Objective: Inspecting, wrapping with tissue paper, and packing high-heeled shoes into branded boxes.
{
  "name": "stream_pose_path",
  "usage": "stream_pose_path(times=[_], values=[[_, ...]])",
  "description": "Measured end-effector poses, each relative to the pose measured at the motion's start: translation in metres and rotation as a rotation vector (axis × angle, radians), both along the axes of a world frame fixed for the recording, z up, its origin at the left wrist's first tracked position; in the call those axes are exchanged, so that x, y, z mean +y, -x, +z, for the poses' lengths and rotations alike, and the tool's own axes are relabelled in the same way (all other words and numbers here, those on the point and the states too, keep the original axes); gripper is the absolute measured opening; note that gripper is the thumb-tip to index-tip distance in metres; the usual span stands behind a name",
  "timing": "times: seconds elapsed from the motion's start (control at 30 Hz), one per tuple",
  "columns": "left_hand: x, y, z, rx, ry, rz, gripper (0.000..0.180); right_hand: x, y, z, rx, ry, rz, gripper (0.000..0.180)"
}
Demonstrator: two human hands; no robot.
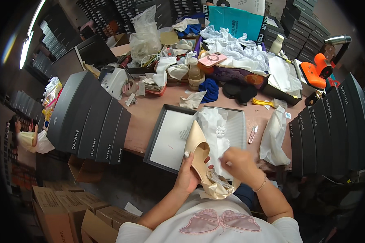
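Note:
A cream satin pointed-toe shoe [196, 139] is gripped in my left hand [187, 175], with the fingers wrapped round its side. The toe points away from me. Toward my body, the shoe has a satin bow [218, 189] and a sparkly strap [215, 178]. My right hand [243, 164] is raised just right of the shoe, its fingers curled in and slightly blurred; what they hold, if anything, is hidden. Beneath lies an open dark shoebox [157, 135], with white tissue paper [215, 121] over its right part.
Stacks of dark shoeboxes flank me, left [83, 121] and right [332, 125]. On the pink table are thread snips [252, 134], a wrapped white bundle [274, 135] and a yellow-handled brush [263, 102]. Farther back sit a bottle [194, 69], a pink phone [213, 59] and heaped white paper [231, 44].

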State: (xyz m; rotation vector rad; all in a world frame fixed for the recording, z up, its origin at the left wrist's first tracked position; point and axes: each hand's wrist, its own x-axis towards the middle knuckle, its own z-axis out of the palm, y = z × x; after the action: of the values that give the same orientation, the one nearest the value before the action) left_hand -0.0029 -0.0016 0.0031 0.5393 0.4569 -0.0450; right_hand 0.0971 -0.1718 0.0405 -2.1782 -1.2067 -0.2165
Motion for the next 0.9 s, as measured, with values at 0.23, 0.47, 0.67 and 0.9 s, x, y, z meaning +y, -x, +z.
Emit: stream_pose_path(times=[0.23, 0.47, 0.67, 0.9], values=[[-0.036, 0.018, -0.002, 0.091, -0.139, -0.043, 0.051, 0.028, 0.002, -0.04, 0.127, 0.106, 0.11, 0.021], [0.017, 0.018, -0.005, 0.28, -0.25, -0.003, 0.045, -0.028, -0.037, -0.029, 0.248, 0.738, -0.035, 0.053], [0.003, 0.012, -0.011, 0.243, -0.074, -0.07, 0.05, -0.018, 0.004, -0.1, -0.037, 0.792, -0.004, 0.057], [0.0, 0.011, -0.026, 0.221, -0.089, -0.094, 0.053, -0.018, 0.0, -0.052, 0.229, 0.553, -0.107, 0.044]])
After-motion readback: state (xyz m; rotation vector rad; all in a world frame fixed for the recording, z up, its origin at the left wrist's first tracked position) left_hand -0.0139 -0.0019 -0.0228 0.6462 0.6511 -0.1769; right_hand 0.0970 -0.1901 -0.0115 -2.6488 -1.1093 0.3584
